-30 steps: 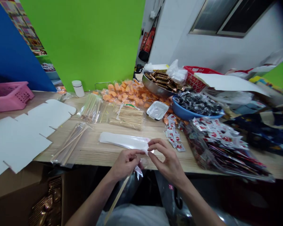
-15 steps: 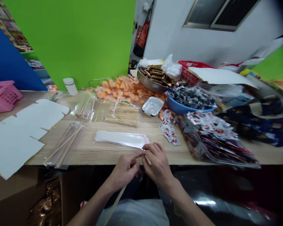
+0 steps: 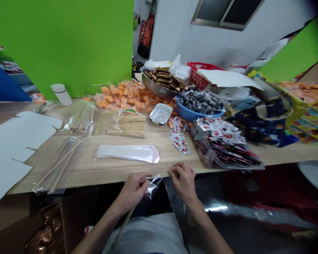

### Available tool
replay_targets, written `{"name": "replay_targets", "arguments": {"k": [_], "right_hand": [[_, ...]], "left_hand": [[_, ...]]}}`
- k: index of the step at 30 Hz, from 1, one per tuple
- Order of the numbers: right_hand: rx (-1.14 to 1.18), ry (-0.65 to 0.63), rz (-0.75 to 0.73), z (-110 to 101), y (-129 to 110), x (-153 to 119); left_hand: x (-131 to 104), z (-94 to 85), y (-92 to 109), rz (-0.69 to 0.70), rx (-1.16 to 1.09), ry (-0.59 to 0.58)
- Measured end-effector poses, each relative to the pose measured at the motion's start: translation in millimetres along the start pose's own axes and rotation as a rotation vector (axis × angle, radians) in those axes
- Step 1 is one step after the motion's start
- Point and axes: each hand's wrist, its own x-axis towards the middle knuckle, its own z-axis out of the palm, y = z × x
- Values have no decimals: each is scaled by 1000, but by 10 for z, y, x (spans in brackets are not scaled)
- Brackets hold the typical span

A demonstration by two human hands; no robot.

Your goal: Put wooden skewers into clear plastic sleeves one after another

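Note:
My left hand [image 3: 134, 188] is closed on a clear plastic bag [image 3: 153, 187], just past the table's front edge. A thin wooden stick [image 3: 123, 227] slants down from beneath that hand toward my lap. My right hand [image 3: 183, 180] is at the table edge to the right, apart from the bag, with its fingers curled; whether anything small is between them cannot be made out. Beyond both hands, a flat stack of clear bags [image 3: 127, 153] lies on the table. Small white and red sachets [image 3: 179, 139] lie beyond my right hand.
Stick bundles [image 3: 127, 124] and bagged sticks [image 3: 58, 164] lie left; white card [image 3: 13, 151] is at far left. A foil tray [image 3: 160, 113], orange packets [image 3: 129, 95], a blue basin [image 3: 190, 113] and a sachet-filled plastic tray [image 3: 228, 165] stand farther back and right.
My hands have moved apart, and my right hand has let go of the bag. The clear bag now shows beside my left hand. The view has turned to the right.

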Motion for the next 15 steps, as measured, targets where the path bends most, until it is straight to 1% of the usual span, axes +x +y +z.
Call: {"name": "replay_targets", "arguments": {"k": [2,3,5,7,8,11,12,13,15], "right_hand": [[-21,45,54,-87,128,26],[-2,74,72,-134,152,43],[122,113,87,-213,97,82],[346,88,109,-250,-89,120],[486,39,132,-246,-218,134],[931,-202,265,-156,-643,146],[1057,-260,318,-111,-765,143],[1161,-292,368,-66,-865,139],[1276,-291,436,13,-993,133]], "left_hand": [[14,-70,-15,-18,-74,43],[24,-99,-19,-22,-114,65],[53,-135,-16,-25,-187,131],[86,-132,1,-20,-253,205],[101,-118,14,-19,-287,236],[128,-61,42,-21,-390,285],[127,-47,44,-24,-416,292],[121,-40,39,-27,-436,301],[96,-53,18,-41,-470,327]]}}
